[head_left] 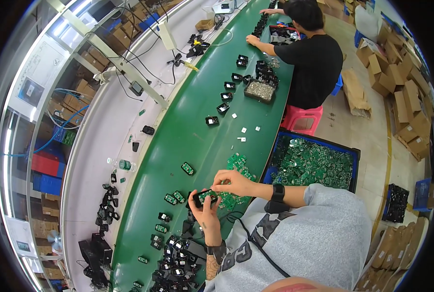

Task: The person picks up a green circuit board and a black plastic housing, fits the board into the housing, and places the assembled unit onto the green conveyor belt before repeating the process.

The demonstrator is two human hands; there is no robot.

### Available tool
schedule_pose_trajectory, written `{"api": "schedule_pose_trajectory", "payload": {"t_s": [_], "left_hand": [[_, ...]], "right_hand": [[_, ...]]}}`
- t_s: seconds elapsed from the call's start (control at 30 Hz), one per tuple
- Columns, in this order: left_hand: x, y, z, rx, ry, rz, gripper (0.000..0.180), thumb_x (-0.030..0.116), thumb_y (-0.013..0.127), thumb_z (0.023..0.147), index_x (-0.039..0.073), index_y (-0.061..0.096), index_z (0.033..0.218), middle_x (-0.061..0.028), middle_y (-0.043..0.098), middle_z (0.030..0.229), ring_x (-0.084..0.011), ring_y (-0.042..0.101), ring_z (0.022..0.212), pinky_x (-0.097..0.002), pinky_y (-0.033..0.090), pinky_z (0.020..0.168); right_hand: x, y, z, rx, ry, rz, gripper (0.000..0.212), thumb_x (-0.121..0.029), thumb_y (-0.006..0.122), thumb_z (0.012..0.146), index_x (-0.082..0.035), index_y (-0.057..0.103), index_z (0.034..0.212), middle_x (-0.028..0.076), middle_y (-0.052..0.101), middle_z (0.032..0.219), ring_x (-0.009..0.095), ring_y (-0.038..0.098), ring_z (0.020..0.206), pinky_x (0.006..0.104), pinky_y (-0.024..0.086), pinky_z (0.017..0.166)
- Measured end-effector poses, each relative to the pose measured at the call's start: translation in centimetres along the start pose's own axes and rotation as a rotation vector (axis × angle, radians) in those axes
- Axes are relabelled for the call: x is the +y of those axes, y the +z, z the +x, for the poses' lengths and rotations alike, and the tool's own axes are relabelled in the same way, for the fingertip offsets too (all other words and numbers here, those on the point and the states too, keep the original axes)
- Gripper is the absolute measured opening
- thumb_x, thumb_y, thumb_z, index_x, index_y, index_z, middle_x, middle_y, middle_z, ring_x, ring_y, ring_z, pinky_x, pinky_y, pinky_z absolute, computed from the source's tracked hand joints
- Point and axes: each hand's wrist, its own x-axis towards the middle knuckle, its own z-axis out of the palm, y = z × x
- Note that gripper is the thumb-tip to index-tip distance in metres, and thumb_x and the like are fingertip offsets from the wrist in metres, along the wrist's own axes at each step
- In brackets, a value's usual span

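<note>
My left hand (208, 219) is closed around a small black plastic housing (196, 199) with a green circuit board (208, 194) in its opening. From the right, my right hand (235, 183) reaches over with its fingers pinched together at the housing's far edge; whatever the fingertips grip is hidden. Beside and beneath the right hand lies a loose pile of green circuit boards (239, 165). Just left of the housing, several housings with boards in them (178, 196) rest on the green bench. Nearer me is a heap of black housings (178, 265).
A blue-lined crate (319, 163) full of green boards stands at the bench's right side. Farther along are a tray of small metal parts (259, 90) and a row of black housings (222, 108). A co-worker (314, 63) sits at the far end on a pink stool (303, 118).
</note>
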Motion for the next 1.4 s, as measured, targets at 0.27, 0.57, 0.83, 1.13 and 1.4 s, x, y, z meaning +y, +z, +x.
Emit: {"api": "schedule_pose_trajectory", "payload": {"t_s": [0.27,0.57,0.83,1.13,1.4], "left_hand": [[0.2,-0.2,0.1,-0.011,-0.020,0.102,0.049,-0.002,0.060,0.087,0.010,0.039,0.129,-0.0132,0.053,0.118,-0.0261,0.063,0.098,-0.0367,0.061,0.072],[-0.1,-2.0,-0.1,-0.180,-0.287,-0.003,0.059,-0.004,0.059,0.085,0.012,0.028,0.133,-0.0126,0.056,0.113,-0.0250,0.067,0.090,-0.0319,0.060,0.059],[1.1,-2.1,-0.6,-0.323,-0.327,0.097,0.062,0.002,0.063,0.084,0.011,0.030,0.136,-0.0096,0.051,0.118,-0.0213,0.062,0.097,-0.0327,0.059,0.066],[1.1,-1.3,-0.6,-0.322,-0.259,0.082,0.053,0.003,0.055,0.089,0.009,0.034,0.137,-0.0125,0.053,0.121,-0.0228,0.059,0.108,-0.0385,0.058,0.078],[-0.4,-0.8,-0.2,-0.225,-0.046,0.408,0.051,-0.003,0.048,0.090,0.004,0.035,0.139,-0.0111,0.053,0.125,-0.0204,0.060,0.107,-0.0328,0.056,0.082]], "right_hand": [[-0.5,-1.3,-0.2,0.039,-0.075,-0.039,0.015,-0.019,0.070,0.085,-0.005,0.070,0.089,0.005,0.058,0.096,0.015,0.058,0.086,0.0279,0.048,0.072],[-3.8,-3.2,0.0,-0.468,-0.584,-0.634,0.041,-0.024,0.078,0.072,-0.013,0.065,0.109,0.003,0.055,0.127,0.029,0.042,0.127,0.0468,0.040,0.097],[-3.6,-2.7,0.7,-0.578,-0.625,-0.624,0.041,-0.028,0.081,0.068,-0.011,0.064,0.101,0.005,0.058,0.119,0.029,0.048,0.121,0.0481,0.038,0.100],[-3.8,-2.2,0.3,-0.208,-0.783,-0.684,0.042,-0.028,0.081,0.065,-0.014,0.065,0.101,0.004,0.060,0.108,0.025,0.057,0.105,0.0514,0.039,0.100],[-3.1,-1.6,-0.3,-0.045,-0.906,-0.772,0.036,-0.032,0.080,0.063,-0.014,0.069,0.092,0.005,0.061,0.108,0.025,0.056,0.110,0.0538,0.035,0.104]]}}
